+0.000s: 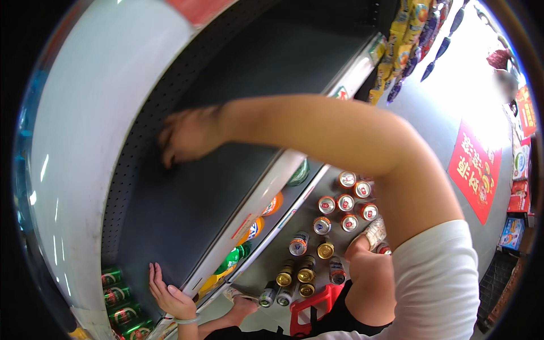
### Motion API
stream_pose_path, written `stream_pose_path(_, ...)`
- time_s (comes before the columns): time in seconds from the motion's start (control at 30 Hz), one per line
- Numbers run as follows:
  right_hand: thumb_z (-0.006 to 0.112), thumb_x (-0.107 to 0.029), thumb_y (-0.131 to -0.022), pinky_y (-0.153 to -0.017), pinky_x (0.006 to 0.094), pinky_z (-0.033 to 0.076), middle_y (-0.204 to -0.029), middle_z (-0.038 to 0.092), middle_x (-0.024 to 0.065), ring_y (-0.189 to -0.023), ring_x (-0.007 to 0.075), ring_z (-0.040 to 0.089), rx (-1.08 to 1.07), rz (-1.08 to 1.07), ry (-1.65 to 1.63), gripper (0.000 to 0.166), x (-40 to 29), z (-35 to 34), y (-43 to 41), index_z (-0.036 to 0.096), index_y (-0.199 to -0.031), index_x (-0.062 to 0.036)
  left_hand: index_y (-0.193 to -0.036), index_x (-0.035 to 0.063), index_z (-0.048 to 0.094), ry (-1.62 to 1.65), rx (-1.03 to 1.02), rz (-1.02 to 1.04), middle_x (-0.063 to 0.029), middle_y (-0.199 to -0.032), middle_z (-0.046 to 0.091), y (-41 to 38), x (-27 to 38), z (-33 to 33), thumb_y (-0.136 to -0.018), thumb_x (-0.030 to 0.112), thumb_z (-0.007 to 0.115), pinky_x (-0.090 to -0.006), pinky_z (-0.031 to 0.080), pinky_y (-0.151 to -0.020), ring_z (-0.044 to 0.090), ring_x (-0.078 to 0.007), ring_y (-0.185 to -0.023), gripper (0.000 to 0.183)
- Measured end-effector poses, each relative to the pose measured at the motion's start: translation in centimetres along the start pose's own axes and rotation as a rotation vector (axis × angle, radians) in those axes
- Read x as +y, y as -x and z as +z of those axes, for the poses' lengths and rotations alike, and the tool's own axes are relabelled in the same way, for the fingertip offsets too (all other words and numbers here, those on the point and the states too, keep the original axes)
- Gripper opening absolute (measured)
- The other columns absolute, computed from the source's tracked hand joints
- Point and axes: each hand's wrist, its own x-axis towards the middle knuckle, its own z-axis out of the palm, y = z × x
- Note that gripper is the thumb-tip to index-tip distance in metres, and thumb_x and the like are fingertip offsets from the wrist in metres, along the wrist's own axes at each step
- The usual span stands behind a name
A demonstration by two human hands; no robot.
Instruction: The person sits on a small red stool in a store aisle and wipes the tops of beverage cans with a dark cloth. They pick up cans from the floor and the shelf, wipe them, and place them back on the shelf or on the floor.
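Observation:
A dark grey metal shelf board [221,187] slopes across my view, with a perforated back panel [146,114] behind it. My right hand [191,136] reaches over the board, close to that panel. It is blurred, fingers bent downward, and I cannot make out whether anything is under them. Lower down, my left hand [172,295] rests at the front edge of the shelf, thumb apart from the fingers, holding nothing. Several green cans [121,297] stand in a row at the shelf's near end, just left of this hand.
Several drink cans [345,202] stand on the floor beside my legs, near a red plastic stool [301,316]. Bottles [255,227] line the shelf below. Snack packets [403,46] hang at the upper right. A red floor mat [474,172] bears writing.

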Motion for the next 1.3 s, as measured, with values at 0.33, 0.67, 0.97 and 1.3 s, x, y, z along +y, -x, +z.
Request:
stream_pose_path(0.33, 0.061, -0.025, -0.091, -0.089, 0.0459, 0.054, -0.11, 0.067, 0.027, -0.098, 0.0387, 0.067, 0.365, 1.217, 0.727, 0.028, 20.7, -16.3, 24.8, 0.072, -0.102, -0.0013, -0.136, -0.0058, 0.055, 0.016, -0.004, 0.027, -0.0248, -0.14, 0.055, -0.9, 0.4, 0.3, -0.105, 0.037, 0.025, -0.0504, 0.038, -0.108, 0.052, -0.0437, -0.128, 0.061)
stream_pose_path(0.67, 0.06, -0.02, -0.094, -0.105, 0.0429, 0.047, -0.131, 0.058, 0.0099, -0.125, 0.034, 0.053, 0.106, 0.507, 0.094, 0.027, -2.5, -5.5, 13.1, 0.069, -0.119, -0.0251, -0.136, -0.0024, 0.057, -0.004, 0.05, 0.027, -0.0232, -0.139, 0.056, 0.4, -0.5, 0.6, -0.107, 0.039, 0.025, -0.0502, 0.039, -0.107, 0.053, -0.0421, -0.128, 0.06)
stream_pose_path(0.97, 0.061, -0.024, -0.096, -0.094, 0.0476, 0.055, -0.126, 0.062, 0.0211, -0.112, 0.0423, 0.064, 0.551, 1.474, 0.627, 0.028, 6.2, -16.2, 21.1, 0.066, -0.117, -0.0064, -0.137, 0.0032, 0.058, -0.01, 0.061, 0.015, -0.0181, -0.142, 0.055, 0.6, -0.3, 0.4, -0.106, 0.033, 0.031, -0.0479, 0.042, -0.106, 0.053, -0.04, -0.128, 0.05)
stream_pose_path(1.3, 0.055, -0.021, -0.101, -0.084, 0.0397, 0.06, -0.103, 0.074, 0.0102, -0.091, 0.0257, 0.074, 1.191, 0.921, -1.998, 0.021, -19.8, -3.8, 11.4, 0.067, -0.111, -0.0073, -0.141, 0.01, 0.053, 0.104, 0.191, -0.038, -0.0132, -0.148, 0.05, 1.4, -1.6, 0.6, -0.103, 0.033, 0.048, -0.0494, 0.043, -0.107, 0.054, -0.0381, -0.129, 0.045)
